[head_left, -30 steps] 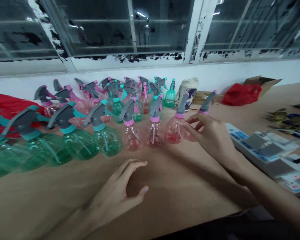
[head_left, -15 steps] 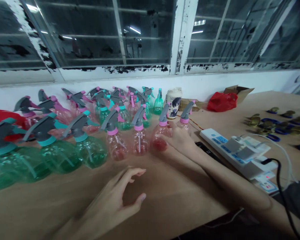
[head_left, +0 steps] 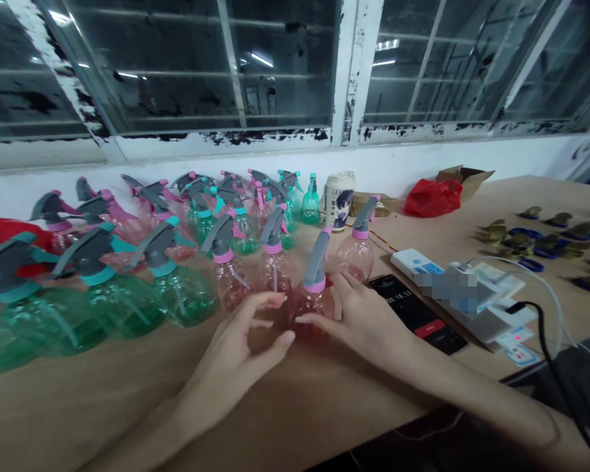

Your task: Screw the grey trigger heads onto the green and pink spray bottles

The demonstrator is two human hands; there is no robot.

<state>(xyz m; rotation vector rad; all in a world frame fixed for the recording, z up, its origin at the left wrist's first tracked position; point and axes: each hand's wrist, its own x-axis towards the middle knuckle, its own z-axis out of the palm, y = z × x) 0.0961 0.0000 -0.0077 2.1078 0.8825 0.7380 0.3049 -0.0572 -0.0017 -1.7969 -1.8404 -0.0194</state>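
Note:
A clear pink spray bottle (head_left: 313,303) with a grey and pink trigger head stands slightly tilted on the brown table. Around its right side are the fingers and thumb of my right hand (head_left: 361,314). My left hand (head_left: 246,347) is open just left of that bottle, fingers and thumb apart, holding nothing. Behind my left fingertips stand two more pink spray bottles (head_left: 276,269), and another pink spray bottle (head_left: 356,252) is behind my right hand. Farther left, several green spray bottles (head_left: 181,298) stand in a row.
More pink and green bottles crowd the wall. A paper cup (head_left: 339,200), a red plastic bag (head_left: 432,198) and an open carton (head_left: 467,180) sit at the back. To the right lie a phone (head_left: 408,314), a power strip (head_left: 415,262) with cables and several brass-coloured pieces (head_left: 496,233).
My right hand has drawn the pink spray bottle toward me, away from the row. My left hand has moved slightly up toward it. The phone is now uncovered.

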